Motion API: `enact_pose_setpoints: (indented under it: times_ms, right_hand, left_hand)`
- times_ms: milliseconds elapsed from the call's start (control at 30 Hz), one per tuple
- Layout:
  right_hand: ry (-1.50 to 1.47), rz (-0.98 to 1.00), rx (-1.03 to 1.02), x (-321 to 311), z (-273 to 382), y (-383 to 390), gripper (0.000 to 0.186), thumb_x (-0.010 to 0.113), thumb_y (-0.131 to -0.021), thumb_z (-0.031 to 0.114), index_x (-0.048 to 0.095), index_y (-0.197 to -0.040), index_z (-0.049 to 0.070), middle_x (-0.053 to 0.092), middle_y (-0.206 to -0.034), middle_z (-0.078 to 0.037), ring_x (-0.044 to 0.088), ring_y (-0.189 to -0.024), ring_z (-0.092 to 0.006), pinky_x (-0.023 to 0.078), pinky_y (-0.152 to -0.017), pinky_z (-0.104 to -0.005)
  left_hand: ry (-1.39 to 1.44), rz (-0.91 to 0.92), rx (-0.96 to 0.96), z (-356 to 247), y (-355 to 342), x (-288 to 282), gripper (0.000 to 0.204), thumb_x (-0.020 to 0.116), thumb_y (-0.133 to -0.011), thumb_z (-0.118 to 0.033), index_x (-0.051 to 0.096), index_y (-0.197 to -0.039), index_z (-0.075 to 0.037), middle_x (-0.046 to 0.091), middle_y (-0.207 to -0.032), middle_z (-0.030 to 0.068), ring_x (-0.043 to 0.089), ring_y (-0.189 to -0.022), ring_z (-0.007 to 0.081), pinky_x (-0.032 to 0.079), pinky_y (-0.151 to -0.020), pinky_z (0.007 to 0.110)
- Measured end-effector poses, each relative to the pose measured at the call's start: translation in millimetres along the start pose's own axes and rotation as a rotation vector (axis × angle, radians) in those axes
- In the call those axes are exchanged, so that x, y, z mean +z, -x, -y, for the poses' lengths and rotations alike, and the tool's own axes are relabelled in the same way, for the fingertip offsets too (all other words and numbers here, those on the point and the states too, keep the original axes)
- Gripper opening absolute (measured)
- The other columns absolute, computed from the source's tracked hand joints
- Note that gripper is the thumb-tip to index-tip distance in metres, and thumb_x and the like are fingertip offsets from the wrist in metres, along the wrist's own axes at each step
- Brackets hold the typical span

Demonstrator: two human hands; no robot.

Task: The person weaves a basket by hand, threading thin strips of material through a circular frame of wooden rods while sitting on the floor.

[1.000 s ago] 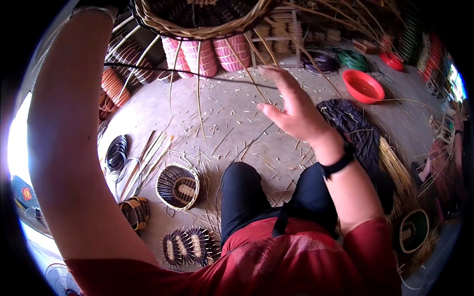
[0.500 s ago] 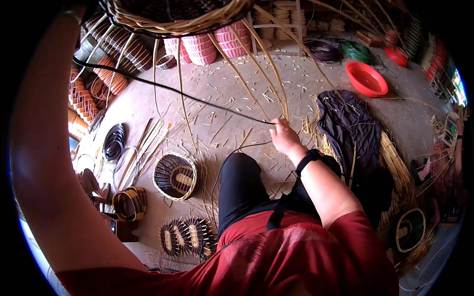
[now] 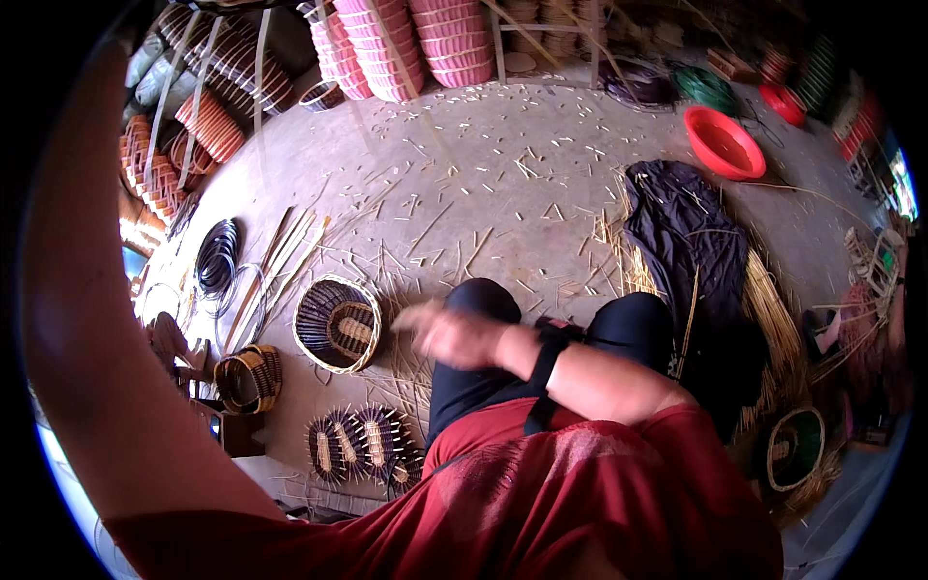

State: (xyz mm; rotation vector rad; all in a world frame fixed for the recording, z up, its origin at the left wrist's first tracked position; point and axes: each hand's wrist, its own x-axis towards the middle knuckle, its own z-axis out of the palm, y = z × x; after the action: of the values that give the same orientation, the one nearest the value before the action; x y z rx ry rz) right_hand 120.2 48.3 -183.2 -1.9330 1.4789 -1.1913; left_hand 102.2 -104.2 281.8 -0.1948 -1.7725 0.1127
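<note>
My right hand (image 3: 454,335), smeared by motion, is over my knee just right of a small round basket (image 3: 307,324) with dark woven walls and a pale rim. Its fingers point left toward that basket, but the blur hides whether they hold anything. My left arm (image 3: 82,290) reaches up along the left side, and its hand is lost in the dark upper edge. Up there only a dark sliver of a basket's rim (image 3: 232,4) shows, with pale upright stakes (image 3: 260,77) spreading down from it.
Left on the floor lie a black coil (image 3: 215,256), a yellow-and-black basket (image 3: 246,379) and several spiky oval woven bases (image 3: 377,440). Pink baskets (image 3: 449,43) are stacked at the back. A red basin (image 3: 723,143), dark cloth (image 3: 681,227) and straw bundle (image 3: 773,309) lie right.
My right hand has swung left and nearer my body; the black strand it held is no longer visible. The large basket has risen almost out of view.
</note>
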Motion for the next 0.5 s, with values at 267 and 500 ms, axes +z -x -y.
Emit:
enact_pose_setpoints:
  times_ms: [267,500]
  right_hand:
    - [-0.040,0.437,0.048,-12.8,79.0,-7.7,0.058,0.063,-0.097,0.027,0.045,-0.151,0.013,0.048,-0.150,-0.020,0.055,-0.131,-0.0406,0.048,-0.108,-0.0475]
    - [0.037,-0.911,0.146,-185.9,81.2,30.0,0.045,0.066,-0.099,0.014,0.051,-0.140,0.005,0.061,-0.118,-0.004,0.058,-0.091,-0.0101,0.050,-0.083,-0.0267]
  left_hand:
    - [0.172,-0.123,-0.253,22.1,29.6,-17.3,0.038,0.067,-0.095,-0.018,0.066,-0.128,0.001,0.070,-0.090,0.0129,0.065,-0.078,0.0305,0.051,-0.076,0.037]
    - [-0.196,-0.191,-0.371,122.9,100.1,7.1,0.067,0.076,-0.084,-0.061,0.071,-0.096,0.005,0.068,-0.106,0.0221,0.055,-0.109,0.0387,0.042,-0.098,0.047]
